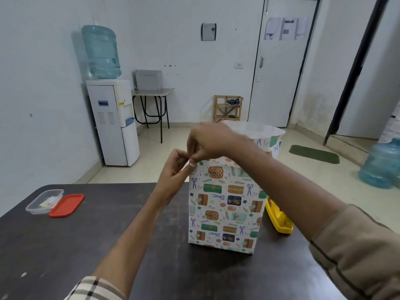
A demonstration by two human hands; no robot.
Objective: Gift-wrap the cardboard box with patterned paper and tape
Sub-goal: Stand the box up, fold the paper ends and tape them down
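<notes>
- Much of the lower frame is the dark wooden table (pixel 86 245), my work surface.
- Centre: tall cardboard box in patterned paper (pixel 225 204), stood upright, I judge, to expose its unsealed top.
- At its upper-left corner my left hand (pixel 173 169) and right hand (pixel 207 141) pinch the paper tight, probably creasing it; tape unseen.
- Right, behind: yellow plastic dispenser (pixel 279 219), kept handy.

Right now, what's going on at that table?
A person is gift-wrapping a box that stands upright on the dark table. Its visible sides are already covered in patterned paper, with loose paper sticking up behind the top. The left hand and right hand meet at the top left corner, each with a pinching grip on the paper's edge; any tape there is too small to see. A yellow object lies right of the box, and a clear tub and red lid sit far left.
</notes>
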